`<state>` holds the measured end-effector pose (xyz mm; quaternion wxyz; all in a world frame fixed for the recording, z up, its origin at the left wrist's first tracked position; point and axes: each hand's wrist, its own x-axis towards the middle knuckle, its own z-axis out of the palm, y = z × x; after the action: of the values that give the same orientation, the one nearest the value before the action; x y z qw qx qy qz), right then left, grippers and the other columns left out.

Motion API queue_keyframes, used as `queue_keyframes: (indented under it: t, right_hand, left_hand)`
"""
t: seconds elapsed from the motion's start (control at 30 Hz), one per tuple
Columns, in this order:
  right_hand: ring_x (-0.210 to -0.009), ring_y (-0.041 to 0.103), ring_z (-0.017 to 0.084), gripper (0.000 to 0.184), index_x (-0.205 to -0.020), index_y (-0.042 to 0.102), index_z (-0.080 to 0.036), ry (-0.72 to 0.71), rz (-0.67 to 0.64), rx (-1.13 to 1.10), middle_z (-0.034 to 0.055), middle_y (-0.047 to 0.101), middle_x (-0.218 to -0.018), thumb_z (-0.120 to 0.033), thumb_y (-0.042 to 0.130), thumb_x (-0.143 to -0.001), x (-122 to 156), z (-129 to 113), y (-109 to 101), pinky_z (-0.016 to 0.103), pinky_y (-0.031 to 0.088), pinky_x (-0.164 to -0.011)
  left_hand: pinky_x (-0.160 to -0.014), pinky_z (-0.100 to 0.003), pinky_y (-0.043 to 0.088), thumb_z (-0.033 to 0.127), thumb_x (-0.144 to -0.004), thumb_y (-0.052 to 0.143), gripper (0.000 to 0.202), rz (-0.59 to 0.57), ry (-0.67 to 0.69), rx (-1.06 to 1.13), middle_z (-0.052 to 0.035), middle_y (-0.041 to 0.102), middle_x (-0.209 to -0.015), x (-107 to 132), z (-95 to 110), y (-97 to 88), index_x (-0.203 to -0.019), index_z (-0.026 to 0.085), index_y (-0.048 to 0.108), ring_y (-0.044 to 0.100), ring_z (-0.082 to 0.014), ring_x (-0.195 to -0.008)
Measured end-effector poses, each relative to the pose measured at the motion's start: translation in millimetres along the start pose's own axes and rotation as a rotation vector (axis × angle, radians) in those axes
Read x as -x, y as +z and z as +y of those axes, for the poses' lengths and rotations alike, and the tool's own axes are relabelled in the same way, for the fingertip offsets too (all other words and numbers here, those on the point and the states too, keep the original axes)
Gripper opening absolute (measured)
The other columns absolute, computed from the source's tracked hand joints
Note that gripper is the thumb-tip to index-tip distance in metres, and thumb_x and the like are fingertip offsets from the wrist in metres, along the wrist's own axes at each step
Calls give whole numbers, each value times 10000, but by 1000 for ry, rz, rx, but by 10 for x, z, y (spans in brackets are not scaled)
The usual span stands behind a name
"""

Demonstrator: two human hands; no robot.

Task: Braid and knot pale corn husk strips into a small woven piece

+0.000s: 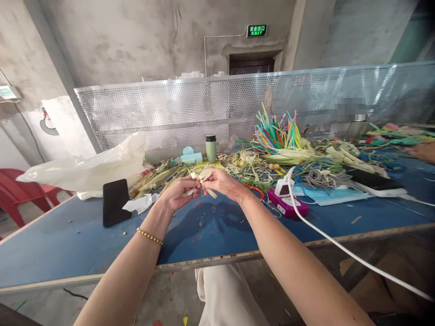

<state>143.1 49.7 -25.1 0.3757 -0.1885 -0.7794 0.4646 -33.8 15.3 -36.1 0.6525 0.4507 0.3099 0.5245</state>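
Above the blue tabletop, my left hand (181, 192) and my right hand (220, 183) meet, both with fingers pinched. Between them is a pale cream strip (212, 193), flat and ribbon-like, perhaps husk; its material is not clear. One end hangs below the right fingers, and a looped part (205, 174) shows above the fingertips. Another bit of the pale strip curls under the left fingers. Exactly where the strip crosses or joins is hidden by the fingertips. Dried corn husks (154, 181) lie just beyond my left hand.
A black phone (116, 202) and crumpled white paper (141, 203) lie left. Behind stand a green bottle (211, 149) and colourful sticks (277, 131). At right are a purple power strip (287, 203), a white cable (326, 233), a blue mask (335, 196) and another person's hand (423, 151).
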Motion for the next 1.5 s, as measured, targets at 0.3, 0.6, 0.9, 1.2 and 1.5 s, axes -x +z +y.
queue_keyframes:
  t: [0.3,0.6,0.9,1.2,1.5]
  right_hand:
    - [-624,687,164,143,-827,618,-149,39,43,79,45,709,-721,-263,692,-781,-3,64,-51,227,496,-514]
    - [-504,636,144,131,-709,570,-171,48,116,314,1,640,-567,-232,636,-805,-27,144,-50,210,425,-453]
    - [-519,637,155,92,-761,563,-169,66,189,223,15,642,-598,-215,631,-802,-41,118,-27,222,442,-465]
    - [-492,544,109,194,-844,634,-151,-3,137,230,0,638,-605,-340,637,-799,-51,134,-28,204,377,-464]
    - [-468,523,106,240,-779,633,-155,-42,178,341,-6,614,-550,-391,624,-820,-44,98,-9,211,364,-476]
  left_hand:
    - [-510,-214,457,6,-693,667,201,123,-8,-114,-53,639,-678,26,30,30,-864,99,618,576,-102,-519]
    - [-545,-235,407,46,-591,758,371,251,229,-163,-11,614,-605,4,-32,67,-928,98,614,553,-100,-507]
    - [-540,-236,370,192,-592,779,266,131,240,-337,-17,618,-603,13,-78,117,-806,99,653,528,-100,-514]
    - [-484,-237,274,288,-598,793,217,179,253,-425,-2,532,-524,4,-61,109,-611,111,669,422,-75,-477]
    - [-481,-247,253,331,-606,791,257,201,284,-426,11,491,-498,-22,-74,90,-572,124,641,404,-77,-463]
